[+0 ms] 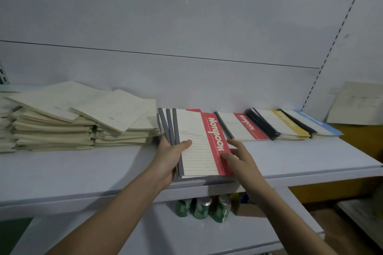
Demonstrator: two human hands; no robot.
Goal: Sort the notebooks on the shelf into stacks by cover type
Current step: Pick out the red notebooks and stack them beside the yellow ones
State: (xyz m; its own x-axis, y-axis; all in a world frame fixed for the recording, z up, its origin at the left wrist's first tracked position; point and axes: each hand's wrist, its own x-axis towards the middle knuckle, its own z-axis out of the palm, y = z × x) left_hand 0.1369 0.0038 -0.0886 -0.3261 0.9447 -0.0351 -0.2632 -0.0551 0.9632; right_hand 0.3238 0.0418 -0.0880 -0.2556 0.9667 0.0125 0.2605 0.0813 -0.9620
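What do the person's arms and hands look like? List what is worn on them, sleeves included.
Both forearms are bare as far as the picture shows; no sleeve reaches into view. The left hand and the right hand wear no gloves. No ring, watch, bracelet or band shows on either hand or wrist. Nothing is marked or taped on them.

The notebook [196, 143] under my left hand [167, 157] has a white cover ruled with thin dark lines, a grey spine strip and a red band with white "Notebook" lettering. The next stack [243, 126] repeats that white and red with a dark spine. Further right I see a white and yellow stack [279, 124], then a white and blue stack [310, 123], both dark-spined. The piles on the left [68, 118] are plain cream. The shelf [83, 170] is pale grey-white. The cans [203, 207] below are green with silver tops.
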